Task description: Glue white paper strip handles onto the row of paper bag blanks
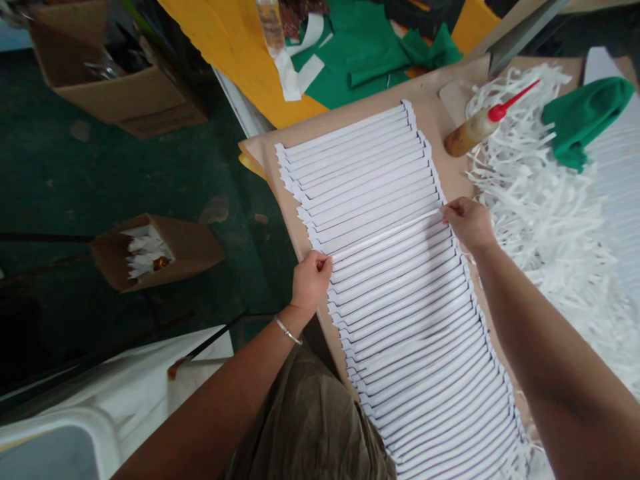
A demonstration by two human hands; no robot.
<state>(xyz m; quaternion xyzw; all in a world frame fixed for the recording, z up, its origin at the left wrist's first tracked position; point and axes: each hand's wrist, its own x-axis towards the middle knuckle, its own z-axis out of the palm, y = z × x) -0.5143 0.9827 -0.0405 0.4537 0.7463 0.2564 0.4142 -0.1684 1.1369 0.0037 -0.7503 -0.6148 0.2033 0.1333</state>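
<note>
A narrow white strip [385, 235] is stretched between my two hands, over a long row of overlapping white pieces [360, 160] with dark lined edges. My left hand [313, 277] pinches the strip's left end at the left border of the row. At the right border, my right hand [469, 220] pinches the other end between thumb and fingers. The row lies on brown paper [427, 107] and runs down toward my lap.
Right of the row are a heap of white strips [540, 193], a bottle with a red nozzle [470, 133] and green cloth [583, 120]. Yellow material [225, 53] lies beyond. Cardboard boxes [195, 247] stand on the floor at left.
</note>
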